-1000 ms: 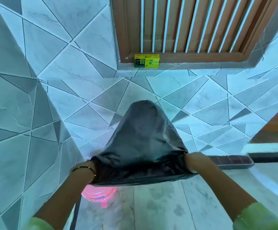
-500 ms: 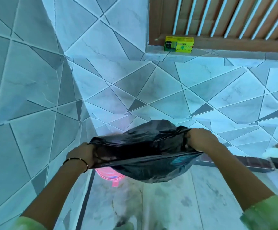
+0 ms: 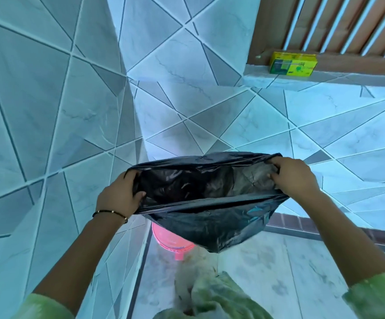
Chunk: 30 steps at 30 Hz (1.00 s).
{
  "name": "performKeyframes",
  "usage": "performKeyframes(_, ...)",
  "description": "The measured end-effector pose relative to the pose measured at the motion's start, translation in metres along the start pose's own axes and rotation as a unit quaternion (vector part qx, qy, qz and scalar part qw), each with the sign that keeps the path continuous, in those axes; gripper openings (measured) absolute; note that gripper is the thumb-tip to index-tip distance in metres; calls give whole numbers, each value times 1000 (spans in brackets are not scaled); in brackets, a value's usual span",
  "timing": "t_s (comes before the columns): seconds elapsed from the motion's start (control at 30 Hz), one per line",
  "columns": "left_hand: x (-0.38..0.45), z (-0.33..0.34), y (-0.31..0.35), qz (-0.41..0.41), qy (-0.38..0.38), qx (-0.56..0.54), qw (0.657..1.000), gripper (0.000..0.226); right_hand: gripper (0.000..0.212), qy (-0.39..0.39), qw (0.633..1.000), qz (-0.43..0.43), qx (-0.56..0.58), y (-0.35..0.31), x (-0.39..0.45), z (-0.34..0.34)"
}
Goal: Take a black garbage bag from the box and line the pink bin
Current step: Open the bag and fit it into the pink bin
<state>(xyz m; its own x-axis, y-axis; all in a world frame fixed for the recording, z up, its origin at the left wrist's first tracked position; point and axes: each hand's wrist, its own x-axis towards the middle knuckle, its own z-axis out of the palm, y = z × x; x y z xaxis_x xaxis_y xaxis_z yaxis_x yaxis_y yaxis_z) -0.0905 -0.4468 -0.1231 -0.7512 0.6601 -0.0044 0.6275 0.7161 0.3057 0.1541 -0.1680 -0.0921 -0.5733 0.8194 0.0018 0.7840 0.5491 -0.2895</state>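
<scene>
step: lower bag into bin | left hand (image 3: 120, 194) and right hand (image 3: 293, 178) fingers clamped on black garbage bag (image 3: 209, 203) mouth, stretched open | we keep it wide, centring over pink bin (image 3: 170, 240) below our fingers

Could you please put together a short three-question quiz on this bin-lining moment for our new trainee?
1. True or false: the thin black plastic garbage bag already sits inside the round pink plastic bin.
2. What grips the bag's mouth? A) left hand only B) right hand only C) both hands
3. Fill in: the small yellow and green cardboard box rests on the tiled ____ below the brown slatted window.

Key
1. False: the bag hangs open above the bin, its bottom covering part of the rim.
2. C: one hand at each end, holding the mouth open.
3. Ledge.
</scene>
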Motion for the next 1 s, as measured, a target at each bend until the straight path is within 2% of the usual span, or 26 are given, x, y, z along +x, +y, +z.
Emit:
performKeyframes(0.47, 11, 20, -24, -13, -80, 43, 996, 65, 40, -53, 997, 3, -56, -17, 19, 24)
performKeyframes(0.77, 13, 37, -34, -21, -204, 129, 970, 77, 65, -195, 963, 17, -186, -19, 24, 40)
performKeyframes(1.0, 7, 58, -34, -20, -288, 182, 940, 68, 59, -263, 931, 5, -253, -18, 26, 58)
